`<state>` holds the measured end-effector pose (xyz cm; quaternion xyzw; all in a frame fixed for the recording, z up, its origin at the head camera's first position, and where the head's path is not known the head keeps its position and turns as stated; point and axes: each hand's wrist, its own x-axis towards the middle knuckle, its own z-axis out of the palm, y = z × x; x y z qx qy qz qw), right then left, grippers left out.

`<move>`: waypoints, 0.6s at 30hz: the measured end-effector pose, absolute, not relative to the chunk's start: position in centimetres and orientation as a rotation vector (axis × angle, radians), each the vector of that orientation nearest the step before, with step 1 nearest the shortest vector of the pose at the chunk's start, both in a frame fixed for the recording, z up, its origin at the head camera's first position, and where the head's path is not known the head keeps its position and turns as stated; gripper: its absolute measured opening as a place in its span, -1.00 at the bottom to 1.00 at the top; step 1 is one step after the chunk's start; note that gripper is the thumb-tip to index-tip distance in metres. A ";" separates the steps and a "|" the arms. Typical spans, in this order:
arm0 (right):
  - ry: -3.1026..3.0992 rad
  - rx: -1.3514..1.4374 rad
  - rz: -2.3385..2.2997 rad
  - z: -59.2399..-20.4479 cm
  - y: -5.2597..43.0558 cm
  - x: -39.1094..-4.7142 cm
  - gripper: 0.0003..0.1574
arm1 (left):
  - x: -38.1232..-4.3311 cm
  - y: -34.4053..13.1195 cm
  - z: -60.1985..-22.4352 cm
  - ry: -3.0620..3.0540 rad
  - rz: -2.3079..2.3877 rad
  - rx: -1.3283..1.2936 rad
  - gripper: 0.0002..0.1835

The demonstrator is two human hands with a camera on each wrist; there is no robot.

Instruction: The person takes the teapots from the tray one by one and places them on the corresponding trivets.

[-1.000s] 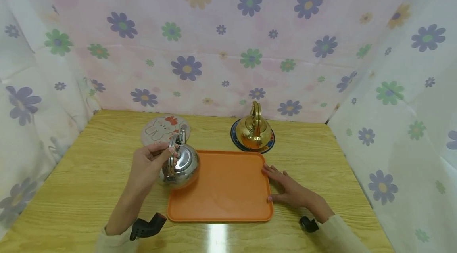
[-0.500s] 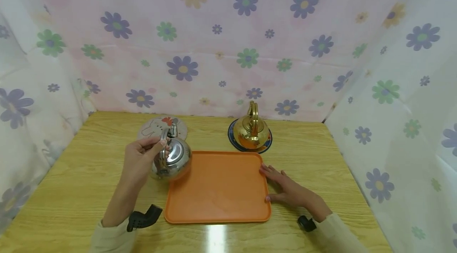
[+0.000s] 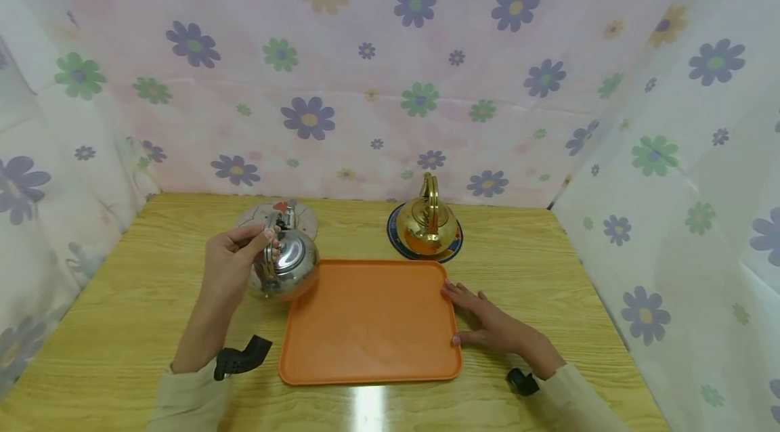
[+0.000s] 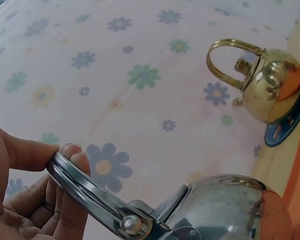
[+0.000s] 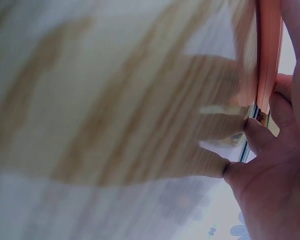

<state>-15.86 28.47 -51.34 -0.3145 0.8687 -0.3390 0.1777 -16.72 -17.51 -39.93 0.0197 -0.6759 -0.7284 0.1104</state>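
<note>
In the head view my left hand [image 3: 225, 266] grips the upright handle of a silver teakettle [image 3: 288, 275] at the left edge of an orange tray [image 3: 372, 324]. The left wrist view has the thumb and fingers around that handle, with the shiny kettle body [image 4: 225, 205] to its right. Whether the kettle's base is off the table is hard to tell. My right hand [image 3: 496, 330] lies against the tray's right edge, fingers extended and touching the rim. Up close, the right wrist view shows those fingers [image 5: 260, 135] by the orange rim [image 5: 270, 50].
A gold teakettle [image 3: 424, 225] stands on a round blue mat [image 3: 393, 237] behind the tray's right part. Behind the silver teakettle lies a round pale mat [image 3: 307, 221] with a red bow pattern, partly covered. Flowered curtains [image 3: 365, 80] enclose the wooden table [image 3: 518, 242] at the back and sides.
My left hand has carried the silver teakettle left and a little back, away from the tray and toward the pale mat. The right hand keeps its place at the tray's edge.
</note>
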 end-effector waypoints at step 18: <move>2.452 -0.907 -0.960 -51.3 28.5 -15.8 0.12 | -19.0 -18.9 -39.7 -1.957 -2.154 0.071 -0.90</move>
